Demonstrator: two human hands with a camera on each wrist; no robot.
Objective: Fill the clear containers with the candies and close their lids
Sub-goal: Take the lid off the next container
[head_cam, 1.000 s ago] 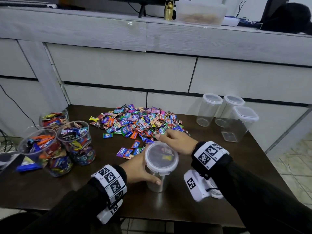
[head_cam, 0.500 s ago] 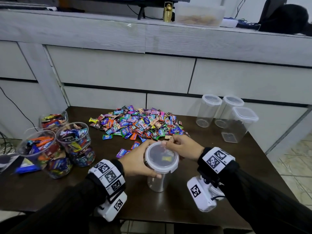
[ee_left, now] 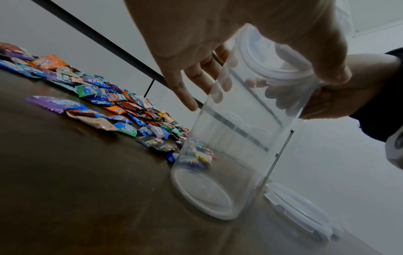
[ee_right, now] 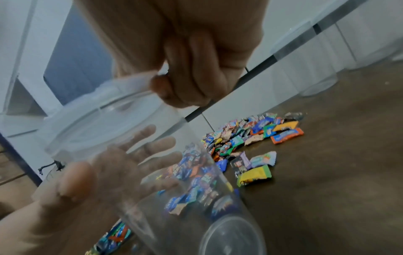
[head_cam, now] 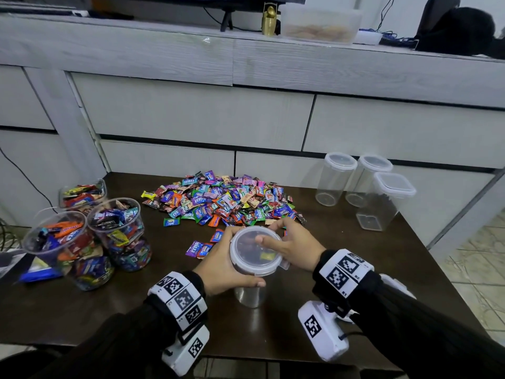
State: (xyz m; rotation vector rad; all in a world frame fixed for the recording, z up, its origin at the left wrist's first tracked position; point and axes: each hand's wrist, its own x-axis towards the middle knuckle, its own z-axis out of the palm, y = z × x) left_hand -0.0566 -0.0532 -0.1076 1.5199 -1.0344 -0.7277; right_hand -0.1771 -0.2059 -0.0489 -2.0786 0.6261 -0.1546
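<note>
A clear round container with a translucent lid is at the front middle of the dark table. My left hand grips its upper wall from the left. In the left wrist view the fingers curl behind the container. My right hand grips the lid, thumb on top and fingers over the far rim, and in the right wrist view those fingers curl at the lid's edge. The container looks nearly empty and slightly tilted. A big pile of wrapped candies lies just behind.
Three empty lidded clear containers stand at the back right. Three candy-filled containers crowd the left edge. A few loose candies lie left of my hands. Grey cabinet drawers rise behind the table.
My right hand has come from the edge of the candy pile onto the lid and now grips it. The left hand keeps its hold, and the container has shifted slightly towards me.
</note>
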